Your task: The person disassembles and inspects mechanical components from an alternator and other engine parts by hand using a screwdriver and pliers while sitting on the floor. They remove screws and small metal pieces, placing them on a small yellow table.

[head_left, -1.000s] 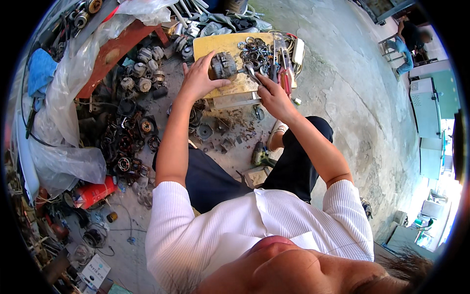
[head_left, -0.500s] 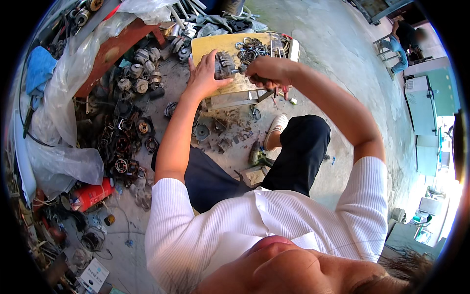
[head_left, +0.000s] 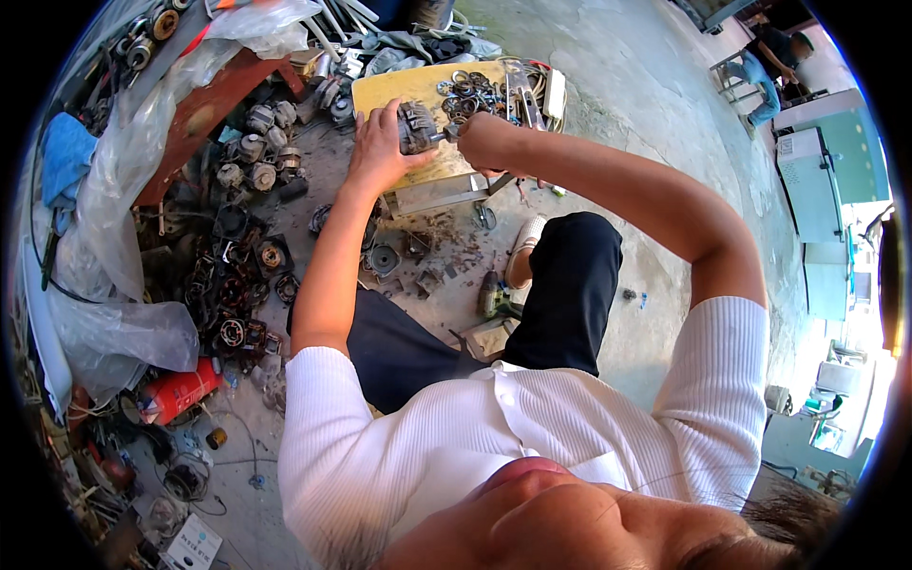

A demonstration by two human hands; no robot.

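Above the yellow tabletop [head_left: 380,87], my left hand [head_left: 378,152] is closed round the left side of a dark grey metal rotor [head_left: 416,126], thumb below and fingers above. The rotor lies on its side, with its shaft [head_left: 446,136] pointing right. At the shaft's end my right hand [head_left: 489,142] is closed with its back toward me. Its fingertips are hidden, so what they grip I cannot make out. Just beyond it lies a heap of metal rings [head_left: 470,93]. A grey metal channel [head_left: 435,196] runs along the table's near edge.
Old motors [head_left: 261,147] and greasy parts are piled on the floor at left, beside clear plastic sheeting [head_left: 104,237] and a red fire extinguisher [head_left: 180,390]. A green power drill [head_left: 490,294] lies near my foot. Another person [head_left: 765,71] is at the far right.
The view has shifted a little, moving the scene left. My right wrist has turned so the back of the hand now covers its fingers. My left hand keeps its hold on the rotor.
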